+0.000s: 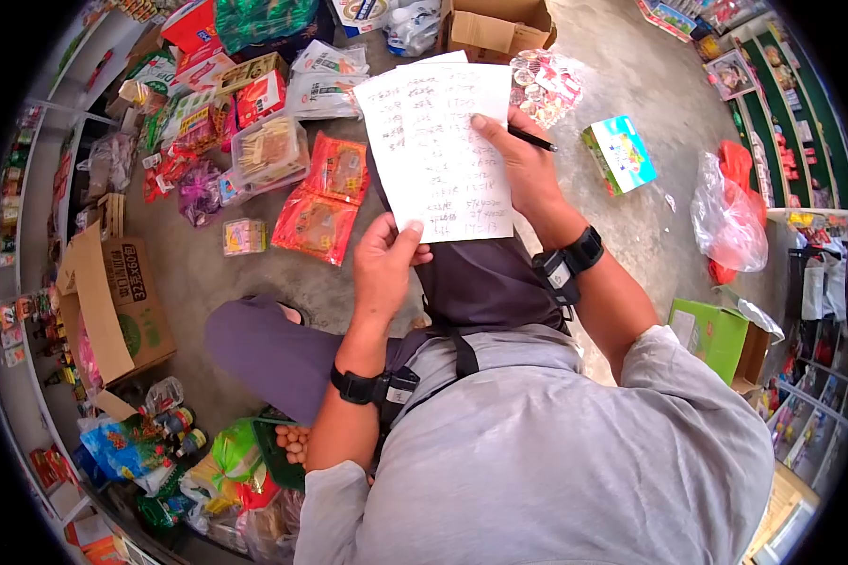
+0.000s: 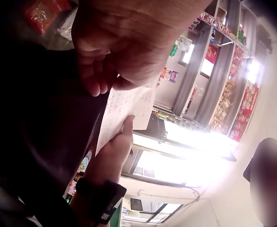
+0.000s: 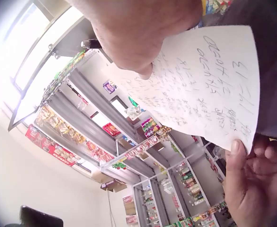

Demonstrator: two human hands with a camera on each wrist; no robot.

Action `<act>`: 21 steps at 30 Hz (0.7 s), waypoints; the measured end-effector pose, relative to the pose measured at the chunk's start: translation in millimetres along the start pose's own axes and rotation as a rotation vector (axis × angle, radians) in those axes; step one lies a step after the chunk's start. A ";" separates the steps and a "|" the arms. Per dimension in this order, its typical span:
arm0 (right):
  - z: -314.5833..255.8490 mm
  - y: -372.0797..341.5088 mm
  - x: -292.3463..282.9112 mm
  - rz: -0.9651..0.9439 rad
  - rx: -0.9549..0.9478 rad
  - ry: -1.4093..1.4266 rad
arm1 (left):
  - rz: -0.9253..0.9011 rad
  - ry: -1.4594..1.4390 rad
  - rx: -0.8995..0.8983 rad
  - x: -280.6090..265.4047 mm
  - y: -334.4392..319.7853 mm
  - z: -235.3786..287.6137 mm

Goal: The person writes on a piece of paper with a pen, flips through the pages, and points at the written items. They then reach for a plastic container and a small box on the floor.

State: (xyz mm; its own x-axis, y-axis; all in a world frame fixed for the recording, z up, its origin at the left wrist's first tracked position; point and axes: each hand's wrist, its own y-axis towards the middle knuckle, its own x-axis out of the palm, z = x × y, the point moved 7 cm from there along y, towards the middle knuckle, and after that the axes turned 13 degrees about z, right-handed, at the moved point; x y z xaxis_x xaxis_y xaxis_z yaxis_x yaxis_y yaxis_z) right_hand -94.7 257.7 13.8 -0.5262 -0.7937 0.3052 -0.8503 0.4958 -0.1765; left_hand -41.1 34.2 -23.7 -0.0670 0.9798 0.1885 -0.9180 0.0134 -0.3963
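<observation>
A white sheet of paper (image 1: 448, 169) with handwritten lines and sums is held up over the lap, a second sheet edge showing behind its top. My left hand (image 1: 388, 266) pinches the lower left corner, thumb on the front. On the right edge, my right hand (image 1: 530, 174) grips the sheet with its thumb across the front, and a black pen (image 1: 534, 139) sticks out from its fingers. The right wrist view shows the writing on the paper (image 3: 209, 85) up close, with the left thumb on its corner. In the left wrist view the paper (image 2: 124, 106) spans both hands.
Red snack packs (image 1: 316, 221), a plastic tub of sticks (image 1: 269, 151) and several bags lie on the concrete floor ahead. An open carton (image 1: 137, 311) stands at left, a green box (image 1: 707, 339) at right. Eggs (image 1: 293, 443) sit near the left elbow. Stocked shelves (image 1: 791, 113) line both sides.
</observation>
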 end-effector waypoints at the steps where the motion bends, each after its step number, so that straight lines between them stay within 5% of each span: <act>1: -0.7 -0.3 1.8 0.004 0.012 0.015 | 0.002 -0.004 -0.001 -0.2 0.3 0.5; 21: 5.7 -0.3 -5.3 -0.027 0.048 -0.063 | -0.022 0.015 0.030 -0.7 6.9 9.9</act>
State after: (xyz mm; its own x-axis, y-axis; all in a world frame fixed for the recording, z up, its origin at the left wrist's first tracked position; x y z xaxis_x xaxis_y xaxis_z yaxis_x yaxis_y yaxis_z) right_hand -91.7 259.8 6.8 -0.5014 -0.8278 0.2517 -0.8630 0.4574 -0.2145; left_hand -51.3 31.7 -17.8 -0.0410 0.9822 0.1834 -0.9306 0.0293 -0.3649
